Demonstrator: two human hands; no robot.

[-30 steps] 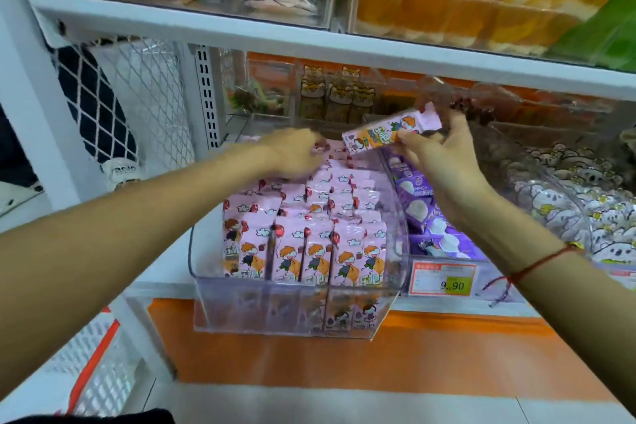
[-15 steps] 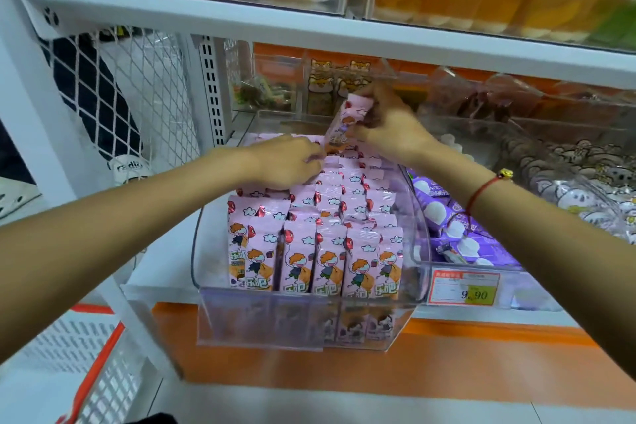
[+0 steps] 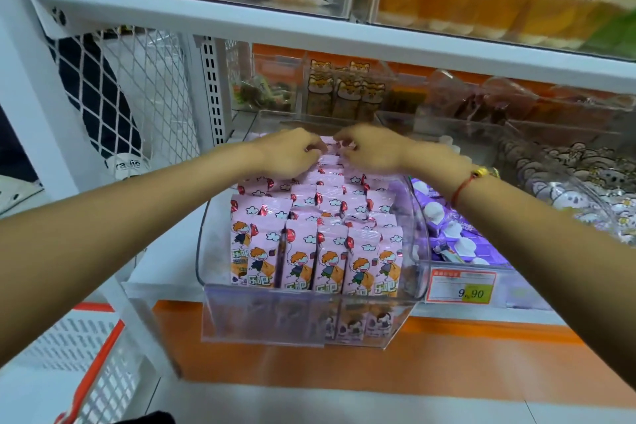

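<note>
Left hand (image 3: 292,151) and right hand (image 3: 371,148) met at the back of the bin (image 3: 309,317), fingers of both curled onto one pink packet (image 3: 329,145) standing behind the rows (image 3: 320,217). I judged this the seating step, the packet going into the last row. Next called for pressing it down upright, level with its neighbours, then letting go without tipping them.

left hand (image 3: 289,153) 1 | right hand (image 3: 373,148) 1 | price tag (image 3: 461,286) 1 | pink packets (image 3: 330,258) dozens, uncounted
</note>
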